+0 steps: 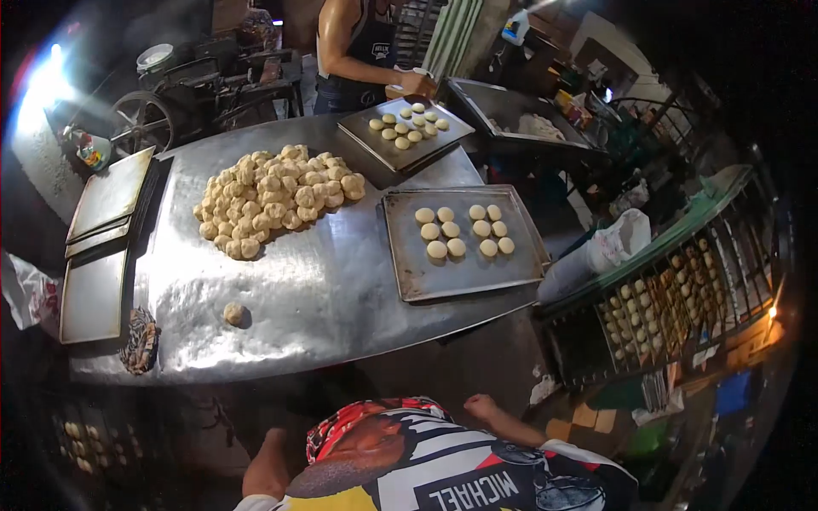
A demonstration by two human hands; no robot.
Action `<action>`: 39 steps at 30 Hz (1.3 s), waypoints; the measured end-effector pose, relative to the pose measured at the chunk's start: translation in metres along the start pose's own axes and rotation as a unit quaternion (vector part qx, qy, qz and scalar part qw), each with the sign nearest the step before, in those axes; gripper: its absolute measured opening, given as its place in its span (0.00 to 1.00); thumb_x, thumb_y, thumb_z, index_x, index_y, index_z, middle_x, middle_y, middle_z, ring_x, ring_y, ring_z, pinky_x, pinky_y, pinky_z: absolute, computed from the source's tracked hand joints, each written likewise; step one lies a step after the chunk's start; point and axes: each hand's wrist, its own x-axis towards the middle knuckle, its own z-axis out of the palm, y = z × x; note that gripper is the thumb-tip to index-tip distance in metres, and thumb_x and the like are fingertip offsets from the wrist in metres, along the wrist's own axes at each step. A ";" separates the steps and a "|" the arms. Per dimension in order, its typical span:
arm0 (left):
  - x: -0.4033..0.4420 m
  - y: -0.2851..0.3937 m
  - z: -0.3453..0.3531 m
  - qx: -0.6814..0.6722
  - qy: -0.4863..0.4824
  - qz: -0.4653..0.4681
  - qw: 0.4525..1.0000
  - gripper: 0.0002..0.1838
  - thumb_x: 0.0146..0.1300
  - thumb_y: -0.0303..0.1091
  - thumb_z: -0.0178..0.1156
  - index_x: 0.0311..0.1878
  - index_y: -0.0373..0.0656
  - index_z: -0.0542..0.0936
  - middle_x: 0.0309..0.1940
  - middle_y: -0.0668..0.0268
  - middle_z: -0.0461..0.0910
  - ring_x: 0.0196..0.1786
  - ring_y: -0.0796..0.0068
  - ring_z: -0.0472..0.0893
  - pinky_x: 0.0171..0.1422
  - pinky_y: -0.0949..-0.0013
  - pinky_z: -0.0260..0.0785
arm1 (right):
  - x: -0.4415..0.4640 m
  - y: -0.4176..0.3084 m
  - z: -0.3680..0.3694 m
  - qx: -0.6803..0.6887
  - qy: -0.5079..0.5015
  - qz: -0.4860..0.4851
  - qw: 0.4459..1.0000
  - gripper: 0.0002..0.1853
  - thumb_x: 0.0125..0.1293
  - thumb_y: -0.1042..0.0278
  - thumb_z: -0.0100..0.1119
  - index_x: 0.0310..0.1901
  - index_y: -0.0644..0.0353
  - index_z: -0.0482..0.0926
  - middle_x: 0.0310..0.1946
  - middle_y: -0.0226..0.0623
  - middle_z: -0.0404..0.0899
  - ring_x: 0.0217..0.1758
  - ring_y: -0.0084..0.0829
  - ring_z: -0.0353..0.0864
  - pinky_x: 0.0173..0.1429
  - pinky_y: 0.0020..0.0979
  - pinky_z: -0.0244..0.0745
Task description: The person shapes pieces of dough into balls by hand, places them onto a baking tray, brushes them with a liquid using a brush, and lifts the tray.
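Both of my arms hang low beside my body, off the metal table (281,315). My left hand (274,436) is at the near side, mostly out of sight past the wrist, so its fingers do not show. Beyond the table's near edge, my right hand (481,406) looks loosely curled, with no object visible in it. Neither hand touches dough. A single dough ball (233,314) lies on the table's near left part. Farther back is a large heap of dough pieces (268,198). A baking tray (464,279) on the right bears round flattened dough pieces in rows.
A second tray (366,136) with dough rounds lies at the far edge, near another person (354,64). Stacked empty trays (94,289) and a crumpled cloth (139,341) lie at left. A rack (588,341) holding filled trays stands at right, beside a white sack (613,243).
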 end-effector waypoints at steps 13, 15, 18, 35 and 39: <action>-0.139 0.179 0.043 -0.492 0.234 -0.047 0.837 0.24 0.71 0.46 0.69 0.52 0.29 0.88 0.46 0.51 0.91 0.49 0.63 0.90 0.55 0.61 0.82 | 0.083 -0.019 -0.046 -0.005 -0.082 -0.039 0.996 0.31 0.65 0.51 0.75 0.62 0.65 0.84 0.54 0.50 0.86 0.58 0.42 0.86 0.60 0.40 0.82; -0.185 0.211 -0.022 -0.634 0.129 -0.002 0.763 0.20 0.72 0.46 0.69 0.43 0.33 0.89 0.37 0.56 0.90 0.40 0.68 0.88 0.46 0.64 0.80 | 0.033 -0.069 -0.075 0.095 -0.246 -0.108 0.958 0.38 0.66 0.46 0.76 0.71 0.61 0.79 0.65 0.50 0.83 0.69 0.43 0.82 0.67 0.43 0.81; -0.225 0.262 -0.130 -0.617 0.092 0.106 0.774 0.21 0.75 0.47 0.66 0.28 0.42 0.85 0.24 0.69 0.83 0.27 0.78 0.79 0.34 0.69 0.71 | -0.045 -0.180 -0.121 0.205 -0.482 -0.212 0.825 0.38 0.70 0.59 0.76 0.78 0.53 0.70 0.65 0.37 0.80 0.67 0.28 0.80 0.65 0.34 0.82; -0.344 0.321 -0.563 -0.384 0.311 0.845 0.202 0.26 0.79 0.61 0.50 0.54 0.47 0.80 0.52 0.54 0.82 0.60 0.57 0.75 0.66 0.49 0.66 | -0.096 -0.577 -0.103 0.338 -0.585 -0.492 0.549 0.55 0.65 0.39 0.76 0.85 0.53 0.56 0.80 0.45 0.67 0.78 0.43 0.73 0.79 0.50 0.71; -0.193 0.332 -0.493 -0.660 0.238 0.574 0.423 0.19 0.78 0.43 0.58 0.63 0.44 0.79 0.56 0.57 0.83 0.57 0.64 0.82 0.60 0.57 0.76 | -0.106 -0.579 -0.231 0.537 -0.451 -0.596 0.392 0.65 0.54 0.17 0.69 0.87 0.39 0.53 0.83 0.52 0.61 0.81 0.65 0.63 0.77 0.65 0.70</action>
